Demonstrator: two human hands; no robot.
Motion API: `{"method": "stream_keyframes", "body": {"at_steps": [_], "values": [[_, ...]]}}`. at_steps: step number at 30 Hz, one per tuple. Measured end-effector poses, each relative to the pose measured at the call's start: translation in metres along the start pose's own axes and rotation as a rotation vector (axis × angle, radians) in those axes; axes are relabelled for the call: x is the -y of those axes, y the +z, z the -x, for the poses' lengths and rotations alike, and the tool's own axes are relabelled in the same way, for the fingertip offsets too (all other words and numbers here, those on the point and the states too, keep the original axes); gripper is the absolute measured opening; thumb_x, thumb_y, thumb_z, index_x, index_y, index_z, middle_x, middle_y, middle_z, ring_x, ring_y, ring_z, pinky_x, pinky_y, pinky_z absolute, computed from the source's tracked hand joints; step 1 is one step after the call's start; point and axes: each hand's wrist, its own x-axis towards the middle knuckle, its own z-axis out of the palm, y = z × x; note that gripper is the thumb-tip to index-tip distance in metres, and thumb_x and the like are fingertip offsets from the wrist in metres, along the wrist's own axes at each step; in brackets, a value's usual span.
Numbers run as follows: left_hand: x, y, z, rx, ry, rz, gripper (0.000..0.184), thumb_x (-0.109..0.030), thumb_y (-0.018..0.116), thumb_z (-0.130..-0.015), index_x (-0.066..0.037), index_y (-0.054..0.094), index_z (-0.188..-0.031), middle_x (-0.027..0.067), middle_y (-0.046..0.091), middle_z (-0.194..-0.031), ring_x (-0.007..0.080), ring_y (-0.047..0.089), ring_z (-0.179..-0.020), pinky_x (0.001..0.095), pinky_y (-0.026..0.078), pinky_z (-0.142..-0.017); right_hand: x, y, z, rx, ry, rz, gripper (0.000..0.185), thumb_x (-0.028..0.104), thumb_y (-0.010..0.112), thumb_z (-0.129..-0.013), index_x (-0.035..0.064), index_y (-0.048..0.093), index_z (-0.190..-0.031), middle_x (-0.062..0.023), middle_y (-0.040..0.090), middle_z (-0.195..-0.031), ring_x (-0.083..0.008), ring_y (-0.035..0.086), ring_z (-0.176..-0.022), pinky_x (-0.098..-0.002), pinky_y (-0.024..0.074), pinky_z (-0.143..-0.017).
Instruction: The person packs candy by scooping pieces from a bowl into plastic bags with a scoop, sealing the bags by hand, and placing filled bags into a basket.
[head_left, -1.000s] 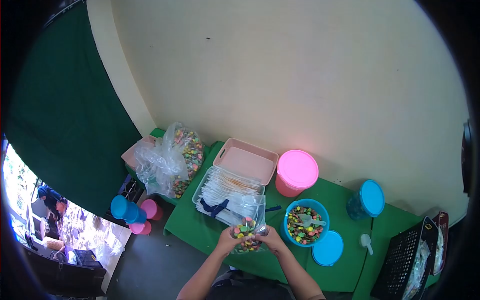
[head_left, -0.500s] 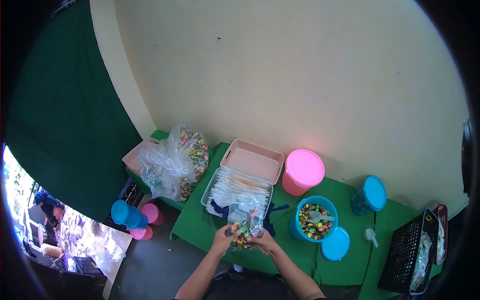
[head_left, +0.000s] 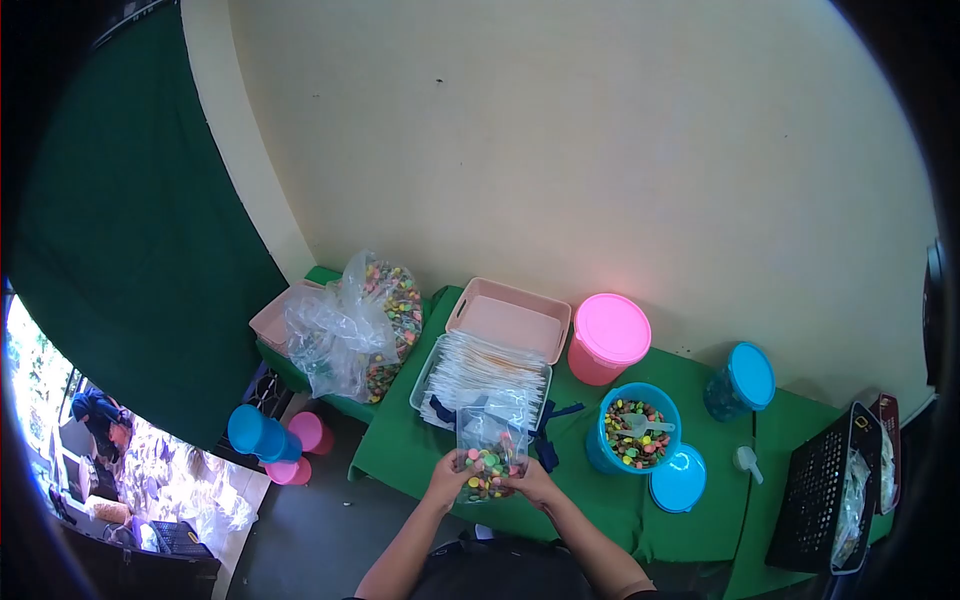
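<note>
Between my two hands is a clear plastic bag (head_left: 491, 462) partly filled with small round pieces in pink, yellow, green and dark colours. My left hand (head_left: 448, 482) grips its left side, and my right hand (head_left: 533, 483) grips the right side. The bag's upper part stands up, overlapping the near edge of a clear tray (head_left: 418, 390) full of stacked white packets (head_left: 482, 365). Dark blue straps (head_left: 548, 437) lie by that tray. To the right, a blue tub (head_left: 598, 450) holds similar colourful pieces with a clear scoop (head_left: 640, 427) on top.
A pink lidded tub (head_left: 610, 340), an empty pink tray (head_left: 510, 315) and a blue lidded tub (head_left: 740, 382) stand at the back. A blue lid (head_left: 678, 480), a white scoop (head_left: 747, 463) and a black basket (head_left: 820, 490) are rightward. A large bag of pieces (head_left: 395, 310) sits left. Another person (head_left: 98, 420) is far left.
The pieces in the bag have shifted and look more spread across its lower part. Both hands keep their hold. The whole view has moved slightly.
</note>
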Motion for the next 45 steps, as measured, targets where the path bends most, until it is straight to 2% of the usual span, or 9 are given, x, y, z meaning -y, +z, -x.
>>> {"method": "stream_keyframes", "body": {"at_steps": [2,6,8,14,30,33,36,38,45], "values": [[-0.009,0.005,0.005,0.008,-0.14,0.254,0.036,-0.005,0.069,-0.08,-0.001,0.053,-0.111,0.0067,0.062,-0.1,0.014,0.061,-0.089,0.028,0.05,-0.078,0.02,0.01,0.009,0.002,-0.018,0.131,0.055,0.007,0.076,-0.071,-0.0012,0.049,-0.118,-0.0061,0.064,-0.089,-0.0138,0.063,-0.077,-0.0273,0.0528,-0.063],[-0.007,0.004,0.015,0.087,-0.087,0.113,0.041,-0.006,0.072,-0.077,-0.001,0.051,-0.112,0.0055,0.062,-0.097,0.0143,0.062,-0.087,0.0281,0.05,-0.077,0.015,0.01,0.009,0.007,-0.062,0.079,0.054,0.006,0.077,-0.07,-0.0015,0.049,-0.117,-0.0066,0.064,-0.09,-0.0131,0.063,-0.078,-0.027,0.0523,-0.066],[0.006,0.0,0.01,-0.003,-0.069,0.084,0.039,-0.008,0.073,-0.077,0.0,0.053,-0.11,0.0072,0.062,-0.1,0.0124,0.061,-0.083,0.0256,0.051,-0.071,0.016,0.011,0.011,0.089,-0.046,0.024,0.054,0.004,0.077,-0.069,-0.0012,0.05,-0.116,-0.0061,0.064,-0.091,-0.0124,0.063,-0.08,-0.026,0.0517,-0.068],[0.005,-0.002,0.013,0.053,-0.121,0.017,0.038,-0.008,0.073,-0.077,0.001,0.053,-0.109,0.0065,0.063,-0.093,0.0109,0.06,-0.078,0.0247,0.05,-0.069,0.011,0.013,0.013,0.029,-0.004,0.068,0.052,0.002,0.076,-0.069,-0.0006,0.05,-0.114,-0.0064,0.064,-0.097,-0.0127,0.063,-0.083,-0.0258,0.0519,-0.071],[0.013,-0.006,0.019,0.13,-0.028,-0.008,0.046,-0.01,0.074,-0.076,0.0,0.052,-0.114,0.0059,0.062,-0.099,0.0116,0.061,-0.087,0.0257,0.051,-0.073,0.001,0.004,0.013,0.002,-0.013,0.001,0.041,0.009,0.072,-0.077,0.0034,0.054,-0.113,-0.0035,0.064,-0.097,-0.0103,0.061,-0.087,-0.0255,0.0498,-0.073],[0.008,0.001,0.021,0.137,-0.13,-0.051,0.046,-0.009,0.074,-0.076,0.001,0.052,-0.115,0.0046,0.063,-0.097,0.0107,0.061,-0.082,0.0258,0.051,-0.073,0.001,0.001,0.009,0.002,0.071,0.007,0.036,0.012,0.07,-0.079,0.0028,0.055,-0.111,-0.0026,0.064,-0.093,-0.0092,0.06,-0.08,-0.0237,0.0483,-0.067],[0.008,0.004,0.017,0.137,-0.104,-0.053,0.038,-0.011,0.071,-0.079,0.001,0.055,-0.112,0.0048,0.064,-0.094,0.0094,0.061,-0.076,0.0243,0.051,-0.068,-0.009,-0.001,0.003,-0.112,-0.061,0.014,0.032,0.016,0.068,-0.081,0.0018,0.058,-0.107,-0.0013,0.063,-0.087,-0.0073,0.057,-0.068,-0.0207,0.0452,-0.058],[0.01,0.001,0.011,0.2,-0.248,0.103,0.031,-0.014,0.067,-0.083,0.001,0.057,-0.109,0.0059,0.065,-0.093,0.0093,0.061,-0.072,0.0235,0.051,-0.065,-0.014,-0.01,-0.001,-0.081,0.031,0.062,0.019,0.016,0.068,-0.083,0.0037,0.06,-0.095,0.001,0.061,-0.076,-0.006,0.052,-0.059,-0.0206,0.0403,-0.052],[0.008,0.011,0.013,0.176,-0.168,0.111,0.026,-0.013,0.066,-0.084,0.0,0.058,-0.105,0.0069,0.066,-0.09,0.0112,0.062,-0.072,0.0252,0.052,-0.064,0.016,0.004,0.016,-0.097,0.031,0.033,0.015,0.016,0.07,-0.081,0.0043,0.062,-0.086,0.0016,0.06,-0.074,-0.0063,0.054,-0.061,-0.0212,0.0407,-0.054]]}}
